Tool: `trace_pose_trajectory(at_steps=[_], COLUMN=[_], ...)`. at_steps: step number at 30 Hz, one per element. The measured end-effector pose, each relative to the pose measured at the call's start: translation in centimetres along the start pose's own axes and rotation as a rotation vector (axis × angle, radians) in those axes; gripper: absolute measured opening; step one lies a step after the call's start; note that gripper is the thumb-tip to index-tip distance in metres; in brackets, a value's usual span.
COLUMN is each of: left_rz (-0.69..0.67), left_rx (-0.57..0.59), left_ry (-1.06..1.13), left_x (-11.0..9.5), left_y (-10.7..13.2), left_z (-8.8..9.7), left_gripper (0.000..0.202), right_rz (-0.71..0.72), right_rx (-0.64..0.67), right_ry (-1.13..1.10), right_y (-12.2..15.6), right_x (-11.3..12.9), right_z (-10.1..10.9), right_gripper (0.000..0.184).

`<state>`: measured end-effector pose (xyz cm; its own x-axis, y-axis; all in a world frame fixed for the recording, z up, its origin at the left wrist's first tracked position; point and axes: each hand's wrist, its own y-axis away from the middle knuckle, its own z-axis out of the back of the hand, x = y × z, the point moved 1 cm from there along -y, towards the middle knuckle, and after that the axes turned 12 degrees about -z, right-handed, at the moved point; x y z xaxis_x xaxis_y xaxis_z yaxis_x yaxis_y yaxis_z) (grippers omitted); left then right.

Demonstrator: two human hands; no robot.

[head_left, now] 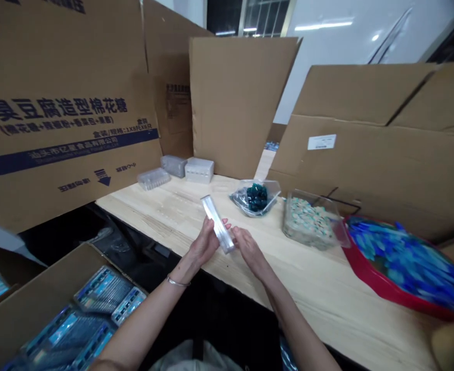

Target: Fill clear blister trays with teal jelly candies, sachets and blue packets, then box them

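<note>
A long clear plastic case (pixel 217 222) is held slanted over the wooden table (pixel 319 293), between both my hands. My left hand (pixel 203 243) wraps its fingers round the lower middle of the case; a thin bracelet sits on that wrist. My right hand (pixel 249 248) pinches the case's near end. Whatever the case holds is too faint to make out.
Tall cardboard boxes (pixel 64 103) wall the table behind and on both sides. On it sit clear plastic boxes (pixel 176 170), a bag of dark teal pieces (pixel 256 197), a clear tub of pale pieces (pixel 307 221) and a red tray of blue items (pixel 404 263). A carton of packed cases (pixel 91 319) stands lower left.
</note>
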<state>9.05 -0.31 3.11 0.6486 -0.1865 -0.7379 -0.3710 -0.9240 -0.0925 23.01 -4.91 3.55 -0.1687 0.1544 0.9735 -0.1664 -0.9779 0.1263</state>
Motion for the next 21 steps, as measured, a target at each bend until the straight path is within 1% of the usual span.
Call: trace_pose_trajectory(at_steps=[1,2,3,4,6,7,8,10,11,12,13,14,15,17,18,19,20,21], left_rz=[0.009,0.027,0.063,0.123,0.284,0.374,0.468,0.622,0.665,0.674,0.649,0.585,0.487,0.257,0.159,0.102,0.075,0.059], left_rx=[0.002,0.018,0.048,0.092,0.197,0.25,0.301,0.393,0.426,0.444,0.44,0.409,0.351,0.179,0.094,0.025,-0.024,-0.043], left_ry=[0.026,0.056,0.077,0.076,0.026,-0.019,-0.069,-0.149,-0.163,-0.155,-0.133,-0.104,-0.076,-0.044,-0.043,-0.05,-0.064,-0.07], left_x=[0.3,0.4,0.5,0.6,0.7,0.6,0.6,0.2,-0.1,-0.4,-0.8,-1.0,-1.2,-0.7,-0.2,0.7,1.6,2.6], left_y=[0.1,0.2,0.4,0.6,1.2,1.5,1.8,2.2,2.2,2.1,1.9,1.6,1.3,1.1,1.3,1.6,2.1,2.6], left_z=[-0.3,-0.5,-0.7,-0.9,-1.5,-1.8,-2.0,-2.4,-2.5,-2.4,-2.1,-1.7,-1.2,-0.2,0.1,0.1,-0.1,-0.6], left_gripper=[0.057,0.053,0.05,0.048,0.047,0.047,0.047,0.049,0.053,0.059,0.066,0.073,0.077,0.08,0.078,0.076,0.076,0.077], right_rz=[0.077,0.162,0.245,0.325,0.451,0.481,0.487,0.49,0.503,0.529,0.558,0.581,0.59,0.567,0.542,0.516,0.495,0.481], right_rx=[-0.095,-0.158,-0.177,-0.152,-0.029,0.039,0.116,0.29,0.362,0.397,0.382,0.31,0.19,-0.101,-0.23,-0.335,-0.416,-0.468], right_ry=[0.085,0.15,0.211,0.28,0.475,0.585,0.689,0.838,0.88,0.9,0.902,0.889,0.86,0.766,0.717,0.68,0.657,0.652], right_y=[0.4,0.9,1.3,1.7,2.4,2.6,2.7,2.7,2.7,2.7,2.8,2.9,3.1,3.7,4.0,4.4,4.7,5.1], right_x=[0.2,0.7,1.3,2.2,4.4,5.5,6.4,7.8,8.0,8.1,7.9,7.5,7.1,5.8,5.1,4.3,3.6,2.9], right_z=[1.0,2.0,3.0,4.0,5.7,6.4,7.0,7.8,8.1,8.3,8.6,8.8,9.0,8.9,8.6,7.9,7.0,5.7], right_gripper=[0.046,0.047,0.052,0.061,0.078,0.079,0.075,0.058,0.047,0.036,0.027,0.022,0.019,0.019,0.019,0.018,0.015,0.012])
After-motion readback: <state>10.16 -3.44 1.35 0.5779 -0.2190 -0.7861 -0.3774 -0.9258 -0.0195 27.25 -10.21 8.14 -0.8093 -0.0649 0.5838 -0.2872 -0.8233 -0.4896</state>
